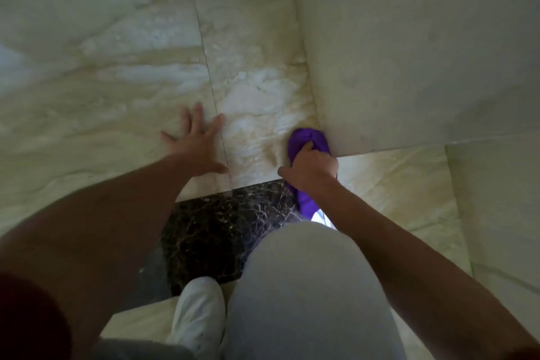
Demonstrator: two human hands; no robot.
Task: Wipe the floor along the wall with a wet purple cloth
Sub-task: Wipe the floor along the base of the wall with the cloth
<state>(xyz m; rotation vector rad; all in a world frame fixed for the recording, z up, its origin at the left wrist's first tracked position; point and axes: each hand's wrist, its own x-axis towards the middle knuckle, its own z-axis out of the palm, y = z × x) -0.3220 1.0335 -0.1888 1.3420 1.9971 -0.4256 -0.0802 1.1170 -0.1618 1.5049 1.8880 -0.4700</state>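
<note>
The one bunched, wet purple cloth point(306, 140) lies on the pale veined marble floor point(257, 73), pressed against the foot of the pale stone wall point(409, 52) at its corner. My right hand point(311, 168) is clenched around it, index finger pushing into the folds. My left hand point(195, 143) is spread flat on the tile, holding nothing, bracing me. I judge I should keep the cloth tight into the seam, pressing evenly. One dark marble strip point(222, 228) sits under my one visible white shoe point(198, 313).
</note>
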